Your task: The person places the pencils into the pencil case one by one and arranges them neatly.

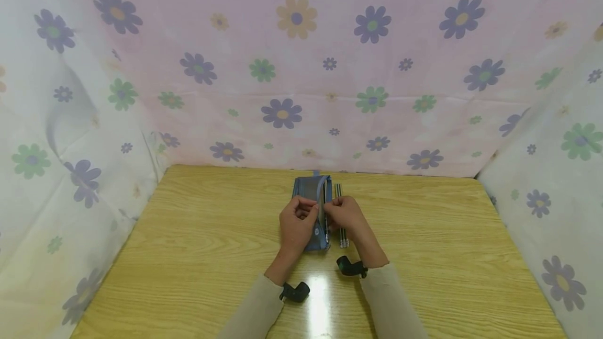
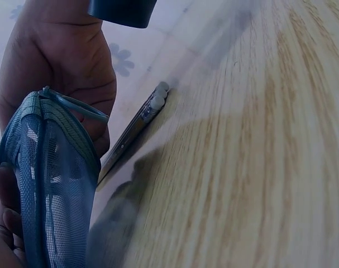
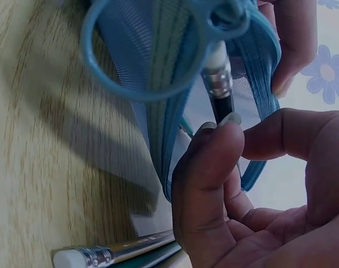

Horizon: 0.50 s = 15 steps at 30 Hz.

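A blue mesh zip pencil case [image 1: 308, 187] lies lengthwise on the table with its zip undone. My left hand [image 1: 298, 226] pinches one edge of its opening; the fingers [image 2: 8, 192] of that hand show at the case's side in the left wrist view. At the mouth of the case, my right hand [image 1: 347, 217] pinches a dark pencil [image 3: 218, 89] between thumb and finger. Its white eraser and metal band stick out past the fingertips, in the case's opening. A ring-shaped zip pull [image 3: 91, 61] hangs in front of the fabric.
Several eraser-tipped pencils [image 1: 344, 242] lie side by side on the wooden table [image 1: 212, 234], just right of the case. Flowered cloth [image 1: 330, 82] hangs behind the table and along both sides. Dark wrist cameras [image 1: 296, 292] sit at both cuffs.
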Available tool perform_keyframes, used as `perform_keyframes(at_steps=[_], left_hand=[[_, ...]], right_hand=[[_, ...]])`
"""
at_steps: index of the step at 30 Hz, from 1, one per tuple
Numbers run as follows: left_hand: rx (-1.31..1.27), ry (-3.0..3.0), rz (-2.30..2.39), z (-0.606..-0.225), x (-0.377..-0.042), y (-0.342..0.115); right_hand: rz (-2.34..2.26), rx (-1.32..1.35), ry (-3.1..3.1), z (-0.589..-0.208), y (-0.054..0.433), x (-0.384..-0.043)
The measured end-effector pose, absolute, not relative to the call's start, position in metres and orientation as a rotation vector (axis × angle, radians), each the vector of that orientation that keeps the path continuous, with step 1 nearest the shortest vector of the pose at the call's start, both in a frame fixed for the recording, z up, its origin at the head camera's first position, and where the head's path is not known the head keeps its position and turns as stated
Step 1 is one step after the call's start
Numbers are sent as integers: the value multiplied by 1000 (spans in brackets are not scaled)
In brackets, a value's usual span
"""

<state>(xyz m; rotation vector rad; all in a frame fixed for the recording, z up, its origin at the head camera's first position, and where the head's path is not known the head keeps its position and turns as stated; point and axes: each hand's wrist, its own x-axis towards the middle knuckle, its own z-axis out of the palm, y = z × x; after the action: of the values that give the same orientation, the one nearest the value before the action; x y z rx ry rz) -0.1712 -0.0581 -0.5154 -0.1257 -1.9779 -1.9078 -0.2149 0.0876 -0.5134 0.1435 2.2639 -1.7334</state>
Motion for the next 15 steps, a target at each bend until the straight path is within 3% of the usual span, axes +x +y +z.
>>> perform_keyframes(at_steps=[15], left_hand=[[-130,-1982,-1923,-518,-172,-58]], right_hand=[[-1776,132,2246,-519,86,-215]])
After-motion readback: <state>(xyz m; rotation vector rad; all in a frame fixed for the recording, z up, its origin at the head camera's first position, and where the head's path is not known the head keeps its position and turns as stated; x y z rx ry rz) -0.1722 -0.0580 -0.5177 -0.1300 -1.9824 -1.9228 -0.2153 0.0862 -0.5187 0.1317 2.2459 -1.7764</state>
